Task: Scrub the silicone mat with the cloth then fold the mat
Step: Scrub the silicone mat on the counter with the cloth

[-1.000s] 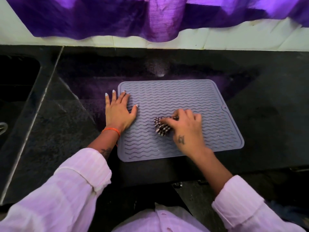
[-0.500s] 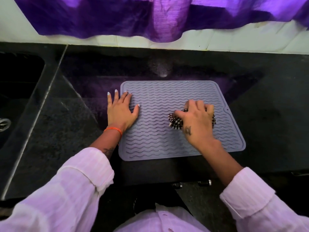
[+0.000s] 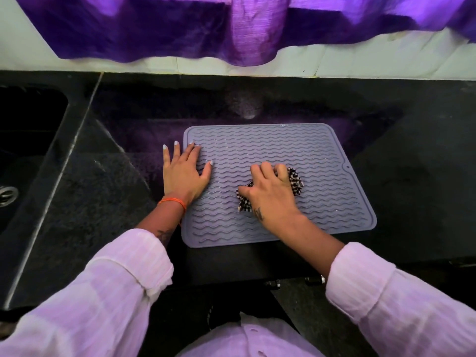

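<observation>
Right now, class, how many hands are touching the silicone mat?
2. The left hand lies flat across the silicone mat's left edge; the right hand presses the checked cloth near its middle.

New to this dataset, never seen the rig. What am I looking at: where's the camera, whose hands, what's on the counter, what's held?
There is no robot here: a person works bare-handed, and the one camera sits on their head, looking forward and down. A grey silicone mat with wavy ridges lies flat on a dark stone counter. The left hand rests flat on the mat's left edge, fingers straight. The right hand has its grip on a bunched black-and-white checked cloth, pressed onto the mat. A sink lies to the left, and a purple curtain hangs behind.
</observation>
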